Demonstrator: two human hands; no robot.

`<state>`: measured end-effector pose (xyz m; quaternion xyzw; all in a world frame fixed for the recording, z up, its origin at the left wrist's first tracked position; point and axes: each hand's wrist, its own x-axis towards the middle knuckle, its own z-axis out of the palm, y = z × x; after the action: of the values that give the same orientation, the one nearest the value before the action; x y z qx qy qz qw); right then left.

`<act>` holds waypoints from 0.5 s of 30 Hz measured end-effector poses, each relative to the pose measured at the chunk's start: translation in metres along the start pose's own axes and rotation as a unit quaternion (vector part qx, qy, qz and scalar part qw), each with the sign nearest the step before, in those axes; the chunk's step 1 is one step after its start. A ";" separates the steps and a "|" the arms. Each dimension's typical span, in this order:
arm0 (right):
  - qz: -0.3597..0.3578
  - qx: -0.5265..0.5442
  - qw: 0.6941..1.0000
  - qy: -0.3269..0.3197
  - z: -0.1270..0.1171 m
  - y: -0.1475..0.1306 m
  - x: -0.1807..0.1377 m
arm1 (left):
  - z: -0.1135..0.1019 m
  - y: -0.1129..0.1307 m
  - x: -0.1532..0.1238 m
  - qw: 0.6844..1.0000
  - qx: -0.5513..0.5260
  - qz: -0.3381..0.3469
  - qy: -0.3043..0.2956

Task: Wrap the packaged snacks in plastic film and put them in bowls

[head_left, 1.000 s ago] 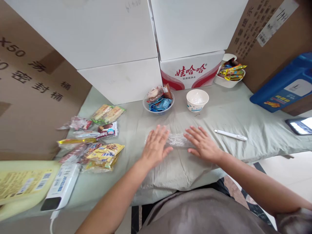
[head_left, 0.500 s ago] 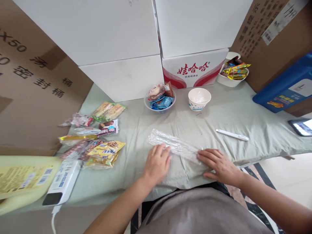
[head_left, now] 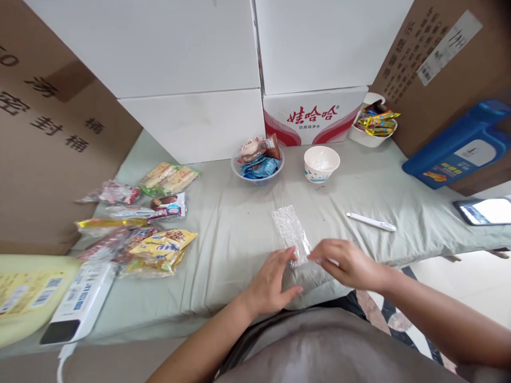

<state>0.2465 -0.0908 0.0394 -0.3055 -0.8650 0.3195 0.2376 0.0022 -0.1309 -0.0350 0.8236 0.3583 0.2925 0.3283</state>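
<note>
Head view: a wrinkled pale green cloth covers the surface, and a clear plastic bag lies flat on it, straight ahead of the person. The right hand pinches the bag's near end. The left hand rests just beside it with its fingertips on the same end; whether they grip cannot be told.

Beyond the bag stand an empty white bowl and a clear bowl of wrapped snacks, and behind these a red-and-white carton under stacked white boxes. Right of the bag lie a white pen and, farther off, a lit phone and a blue box. Left of the bag, loose snack packets are spread out near a white power strip. Large brown cartons close in both sides. Tiled floor shows past the cloth's near right edge.
</note>
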 end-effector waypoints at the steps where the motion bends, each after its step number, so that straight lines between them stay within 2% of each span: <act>1: 0.029 0.003 0.999 0.014 -0.002 0.007 0.016 | 0.000 -0.002 -0.001 0.999 -0.026 -0.023 0.018; 4: 0.134 0.026 0.990 0.037 0.002 0.033 0.064 | 0.002 -0.006 -0.002 0.994 -0.076 -0.066 0.050; 7: 0.208 0.018 0.977 0.040 0.016 0.059 0.098 | 0.003 -0.008 0.000 0.993 -0.069 -0.080 0.058; 10: 0.218 -0.017 0.975 0.042 0.034 0.076 0.109 | 0.002 -0.004 0.003 0.996 -0.017 -0.080 0.044; 13: 0.195 -0.075 0.975 0.074 0.048 0.084 0.105 | -0.003 0.003 0.006 0.997 0.020 -0.069 0.027; 15: 0.175 -0.103 0.975 0.089 0.053 0.087 0.101 | -0.012 0.005 0.013 0.995 0.043 -0.075 0.047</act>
<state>0.1760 0.0092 -0.0353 -0.5022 -0.8018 0.2368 0.2209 0.0036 -0.1195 -0.0205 0.7932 0.4463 0.2894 0.2965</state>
